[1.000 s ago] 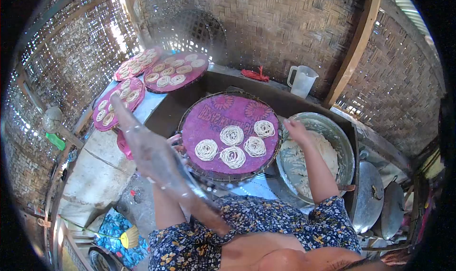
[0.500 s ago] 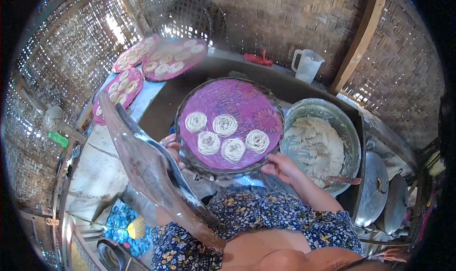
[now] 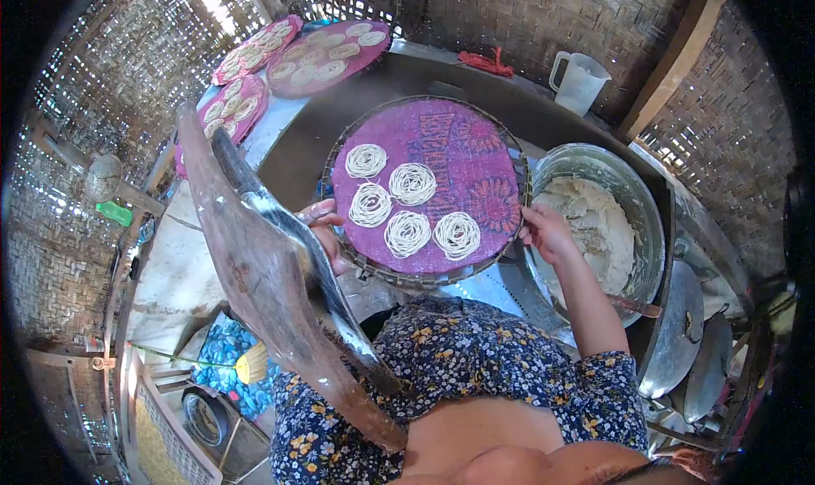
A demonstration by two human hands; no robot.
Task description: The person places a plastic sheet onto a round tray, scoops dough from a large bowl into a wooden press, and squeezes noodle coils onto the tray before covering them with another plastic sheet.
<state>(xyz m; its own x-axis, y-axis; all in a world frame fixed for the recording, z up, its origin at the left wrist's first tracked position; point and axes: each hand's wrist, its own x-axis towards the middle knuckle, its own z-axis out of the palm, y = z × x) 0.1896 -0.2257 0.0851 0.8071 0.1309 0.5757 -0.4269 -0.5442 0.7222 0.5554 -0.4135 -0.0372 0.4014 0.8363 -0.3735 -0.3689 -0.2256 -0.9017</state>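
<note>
- The round tray [image 3: 509, 149] is sitting in front of the torso, between the two hands, its purple cloth [image 3: 399, 132] facing up toward the camera. Being round, it is showing no long axis; the printed lettering [image 3: 435, 158] on the cloth is running roughly toward and away from the body, with printed flowers lying on the right side.
- Five pale strand coils [image 3: 413, 184] are resting on the cloth, curving along its left and near parts.
- The right hand [image 3: 548, 230] is reaching up from the lower right, its fingers bending around the tray's right rim and gripping it.
- The left hand [image 3: 327, 234] is showing at the tray's left rim with its fingers curled, partly hiding behind the long wooden implement [image 3: 263, 264]; it is probably gripping the rim, though the contact is hard to make out.
- That implement is slanting from the chest up toward the far left, its two long wooden parts blocking the view of the left forearm.
- Just right of the tray, a large metal basin [image 3: 652, 222] is holding pale dough [image 3: 598, 230], and a wooden handle [image 3: 637, 306] is crossing its near rim.
- Beyond, at the far left, three more purple-covered trays [image 3: 329, 59] are lying close together, bearing similar coils.
- A translucent jug [image 3: 582, 83] and a red bundle [image 3: 486, 61] are resting near the woven wall [image 3: 535, 18].
</note>
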